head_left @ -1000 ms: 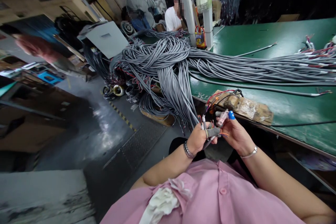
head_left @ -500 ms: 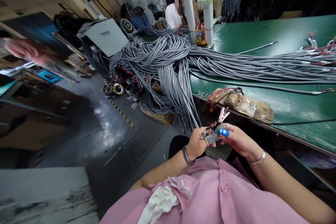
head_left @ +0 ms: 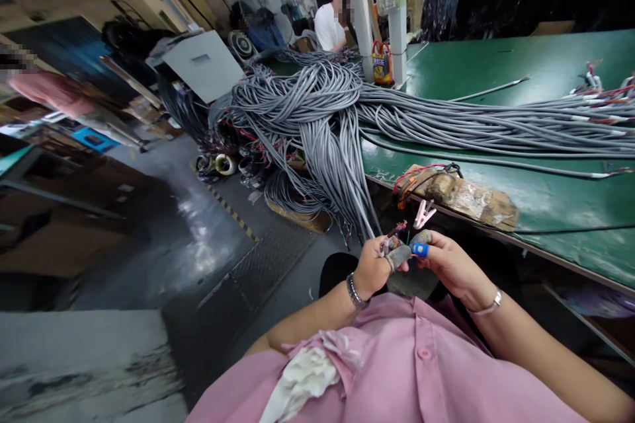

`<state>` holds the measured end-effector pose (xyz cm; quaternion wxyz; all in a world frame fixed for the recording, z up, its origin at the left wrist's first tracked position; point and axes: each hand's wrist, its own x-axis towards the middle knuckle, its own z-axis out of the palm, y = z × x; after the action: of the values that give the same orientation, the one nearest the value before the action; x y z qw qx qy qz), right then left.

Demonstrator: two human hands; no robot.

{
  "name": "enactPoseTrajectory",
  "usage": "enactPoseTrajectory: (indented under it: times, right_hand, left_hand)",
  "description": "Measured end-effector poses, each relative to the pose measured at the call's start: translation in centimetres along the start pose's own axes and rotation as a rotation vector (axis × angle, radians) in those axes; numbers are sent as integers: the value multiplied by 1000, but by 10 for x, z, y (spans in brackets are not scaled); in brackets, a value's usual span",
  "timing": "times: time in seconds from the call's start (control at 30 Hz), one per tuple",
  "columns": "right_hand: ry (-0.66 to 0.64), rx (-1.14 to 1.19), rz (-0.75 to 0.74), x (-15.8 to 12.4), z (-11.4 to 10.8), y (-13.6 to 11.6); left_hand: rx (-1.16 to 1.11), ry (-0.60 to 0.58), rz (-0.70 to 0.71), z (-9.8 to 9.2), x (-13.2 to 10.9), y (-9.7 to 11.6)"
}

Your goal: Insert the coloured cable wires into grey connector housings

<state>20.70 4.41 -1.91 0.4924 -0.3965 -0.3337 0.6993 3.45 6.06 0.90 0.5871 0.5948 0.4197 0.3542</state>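
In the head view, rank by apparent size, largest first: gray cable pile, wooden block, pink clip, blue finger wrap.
1. Gray cable pile
2. Wooden block
3. Pink clip
4. Blue finger wrap on the right hand

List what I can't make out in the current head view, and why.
- Head view: the exact number of wires in the left hand; its fingers cover part, and the strands are too small.
- Head view: what the right hand pinches, if anything; its fingertips and the blue band hide it.
- Head view: the full run of the gray cables; the right edge cuts some off.
- Head view: the small print on the bright packet; too small.
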Motion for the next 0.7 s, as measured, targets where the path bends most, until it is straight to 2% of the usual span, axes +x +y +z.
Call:
enactPoseTrajectory:
  times: [0.13, 0.37, 0.43, 0.6, 0.7]
  right_hand:
    - [7, 38, 5, 1, 1, 1]
    - [147, 354, 64, 15, -11, 4]
    - [132, 382, 46, 20, -13, 1]
    - [19, 262, -52, 31, -4, -8]
    - [123, 106, -194, 36, 0, -4]
  left_hand:
    - [-14, 23, -6, 1, 0, 1]
    - [-131, 74, 21, 1, 1, 4]
    - [-156, 84, 35, 3, 1, 7]
    - [-167, 86, 65, 12, 6, 13]
    - [-157, 104, 63, 16, 10, 13]
